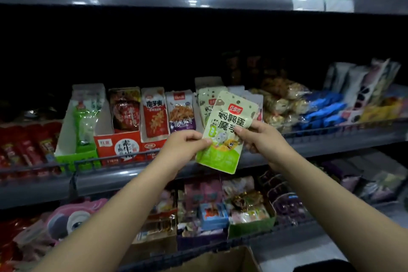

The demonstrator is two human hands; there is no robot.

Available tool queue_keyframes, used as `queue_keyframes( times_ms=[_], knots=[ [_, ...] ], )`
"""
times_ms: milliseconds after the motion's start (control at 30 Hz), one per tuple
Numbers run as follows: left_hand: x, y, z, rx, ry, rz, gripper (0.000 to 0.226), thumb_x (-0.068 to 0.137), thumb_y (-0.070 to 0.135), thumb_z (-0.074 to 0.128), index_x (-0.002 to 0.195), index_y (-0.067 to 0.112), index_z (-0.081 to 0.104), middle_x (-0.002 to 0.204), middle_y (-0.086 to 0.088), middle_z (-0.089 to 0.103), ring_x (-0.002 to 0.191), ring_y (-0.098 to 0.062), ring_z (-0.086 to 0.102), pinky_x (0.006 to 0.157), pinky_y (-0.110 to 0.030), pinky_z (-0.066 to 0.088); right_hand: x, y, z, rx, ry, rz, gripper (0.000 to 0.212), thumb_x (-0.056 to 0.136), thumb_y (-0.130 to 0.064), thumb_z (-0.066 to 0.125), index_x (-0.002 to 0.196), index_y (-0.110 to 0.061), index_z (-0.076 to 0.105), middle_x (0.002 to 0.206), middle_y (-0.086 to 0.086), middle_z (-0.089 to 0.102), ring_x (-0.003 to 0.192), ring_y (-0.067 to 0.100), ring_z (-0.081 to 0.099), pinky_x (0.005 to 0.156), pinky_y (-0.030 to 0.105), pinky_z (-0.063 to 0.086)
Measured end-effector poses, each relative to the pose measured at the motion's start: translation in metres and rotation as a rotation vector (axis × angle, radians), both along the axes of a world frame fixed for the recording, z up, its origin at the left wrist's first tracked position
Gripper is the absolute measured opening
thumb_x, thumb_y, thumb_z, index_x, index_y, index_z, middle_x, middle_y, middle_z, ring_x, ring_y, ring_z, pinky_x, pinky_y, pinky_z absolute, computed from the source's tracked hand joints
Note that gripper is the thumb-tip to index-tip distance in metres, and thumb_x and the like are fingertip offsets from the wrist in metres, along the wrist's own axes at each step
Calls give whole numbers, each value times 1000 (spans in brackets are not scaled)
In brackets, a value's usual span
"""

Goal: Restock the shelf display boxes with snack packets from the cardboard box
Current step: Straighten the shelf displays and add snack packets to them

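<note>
A pale green snack packet [225, 134] with a red logo is held up in front of the middle shelf. My left hand [185, 146] pinches its left edge and my right hand [260, 137] grips its right edge. Just behind it, a display box [205, 83] holds more packets of the same kind [206, 104]. Further left along this shelf stand display boxes of purple [181, 110], orange-red [154, 115] and dark red [125, 110] packets. The rim of the cardboard box [223, 259] shows at the bottom edge, between my forearms.
A wire rail [110, 162] runs along the front of the middle shelf. A green-and-white display box [77, 134] stands at the left, loose blue packets [324, 110] at the right. The lower shelf [209, 216] is crowded with mixed snacks. Another shelf hangs overhead.
</note>
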State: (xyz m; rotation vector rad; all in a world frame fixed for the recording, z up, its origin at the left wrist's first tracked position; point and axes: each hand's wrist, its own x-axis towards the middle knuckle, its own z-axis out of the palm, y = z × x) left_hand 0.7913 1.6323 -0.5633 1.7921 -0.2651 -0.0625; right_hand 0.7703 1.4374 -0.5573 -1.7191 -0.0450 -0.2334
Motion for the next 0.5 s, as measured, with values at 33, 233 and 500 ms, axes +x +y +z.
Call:
queue_keyframes(
  times_ms=[33, 233, 500],
  knots=[
    [7, -5, 9, -12, -36, 9, 3, 82, 16, 70, 81, 13, 70, 84, -4, 71, 74, -12, 61, 67, -20, 48, 8, -1, 9, -36, -15, 4, 6, 88, -15, 63, 82, -17, 66, 65, -4, 61, 48, 4, 46, 45, 15, 36],
    [56, -25, 56, -28, -225, 119, 24, 85, 27, 68, 103, 11, 68, 101, -4, 70, 91, -18, 65, 85, -35, 52, 58, -1, 55, -244, -150, -91, 7, 85, -19, 68, 91, -19, 63, 76, 2, 62, 63, 13, 56, 53, 22, 45],
    [108, -36, 40, 34, -207, 256, 31, 81, 24, 73, 105, 7, 66, 107, -12, 68, 99, -29, 63, 90, -38, 52, 104, 3, 67, -643, -123, -232, 46, 85, -30, 67, 121, -12, 45, 105, 7, 64, 91, 27, 63, 75, 36, 53]
  ],
)
